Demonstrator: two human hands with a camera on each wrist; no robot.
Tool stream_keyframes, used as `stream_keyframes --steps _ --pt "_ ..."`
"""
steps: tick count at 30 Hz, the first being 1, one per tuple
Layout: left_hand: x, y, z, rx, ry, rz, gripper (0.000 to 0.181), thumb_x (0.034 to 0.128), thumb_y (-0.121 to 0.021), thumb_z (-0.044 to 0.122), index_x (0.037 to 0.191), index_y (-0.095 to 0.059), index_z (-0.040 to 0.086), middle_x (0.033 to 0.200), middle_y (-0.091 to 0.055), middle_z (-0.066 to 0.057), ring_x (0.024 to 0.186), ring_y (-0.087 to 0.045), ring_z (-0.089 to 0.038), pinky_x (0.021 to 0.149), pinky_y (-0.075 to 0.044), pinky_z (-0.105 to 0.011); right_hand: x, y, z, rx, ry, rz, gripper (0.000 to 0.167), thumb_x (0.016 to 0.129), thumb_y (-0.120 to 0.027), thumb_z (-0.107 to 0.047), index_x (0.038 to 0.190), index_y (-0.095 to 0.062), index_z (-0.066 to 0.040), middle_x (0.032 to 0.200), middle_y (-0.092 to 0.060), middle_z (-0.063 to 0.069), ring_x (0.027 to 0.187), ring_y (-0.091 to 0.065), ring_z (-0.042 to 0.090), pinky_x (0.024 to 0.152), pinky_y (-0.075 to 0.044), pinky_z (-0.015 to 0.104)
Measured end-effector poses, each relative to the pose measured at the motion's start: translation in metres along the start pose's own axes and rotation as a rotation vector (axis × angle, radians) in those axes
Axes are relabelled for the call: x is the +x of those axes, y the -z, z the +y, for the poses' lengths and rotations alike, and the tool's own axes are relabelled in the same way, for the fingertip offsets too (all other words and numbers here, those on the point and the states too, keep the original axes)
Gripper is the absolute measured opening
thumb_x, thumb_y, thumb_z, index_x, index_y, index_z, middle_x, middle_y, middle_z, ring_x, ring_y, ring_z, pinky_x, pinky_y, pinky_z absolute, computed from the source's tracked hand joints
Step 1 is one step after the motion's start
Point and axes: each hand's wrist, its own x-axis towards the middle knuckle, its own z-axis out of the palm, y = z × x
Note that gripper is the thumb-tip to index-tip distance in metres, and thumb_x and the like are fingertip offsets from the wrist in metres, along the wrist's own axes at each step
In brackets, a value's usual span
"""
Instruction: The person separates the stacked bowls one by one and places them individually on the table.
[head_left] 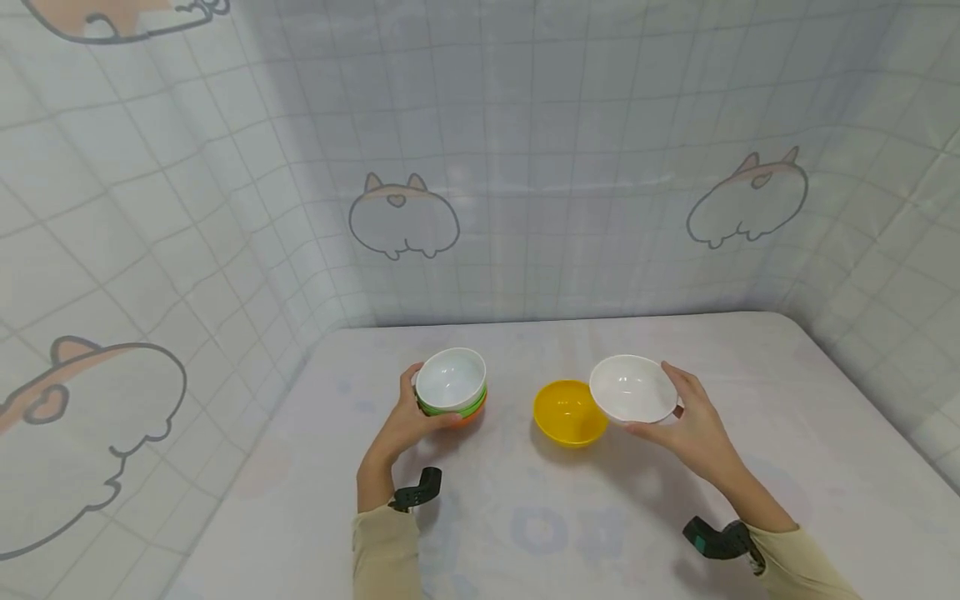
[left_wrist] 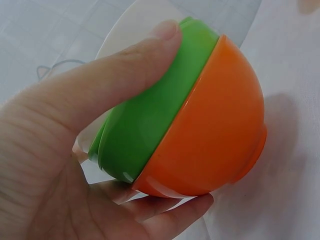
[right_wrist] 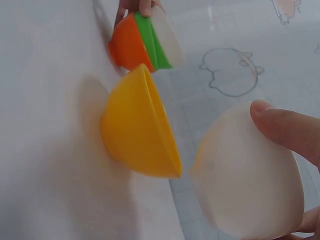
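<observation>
My left hand (head_left: 408, 423) grips a nested stack of bowls from its left side. The stack has a white bowl (head_left: 452, 379) on top, green (left_wrist: 150, 115) beneath it and an orange bowl (left_wrist: 215, 125) at the bottom; the left wrist view shows the thumb across the white and green ones. On the right, my right hand (head_left: 693, 429) holds another white bowl (head_left: 633, 389) by its side, thumb and fingers around it. That bowl is raised above the table, to the right of a yellow bowl (head_left: 570, 414), which stands upright between the hands, untouched by either.
The white table (head_left: 525, 533) carries faint printed marks. Behind it and at both sides hang pale grid-patterned curtains (head_left: 555, 167) with cartoon animal drawings. Dark wrist straps with small devices (head_left: 417, 490) sit on both forearms.
</observation>
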Motion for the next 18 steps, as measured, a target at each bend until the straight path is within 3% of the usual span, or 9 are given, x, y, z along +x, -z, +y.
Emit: stream_keyframes --steps 18 --pt "-0.002 0.001 0.000 0.011 0.005 -0.007 0.114 0.0698 -0.088 0.032 0.150 -0.007 0.026 0.147 -0.034 -0.015 0.135 -0.034 -0.034 0.106 -0.026 -0.058 -0.014 -0.012 0.035 0.033 -0.114 0.032 0.110 0.074 -0.085 -0.035 0.147 -0.018 0.011 0.144 -0.023 0.034 0.123 -0.035 0.049 0.098 -0.035 0.062"
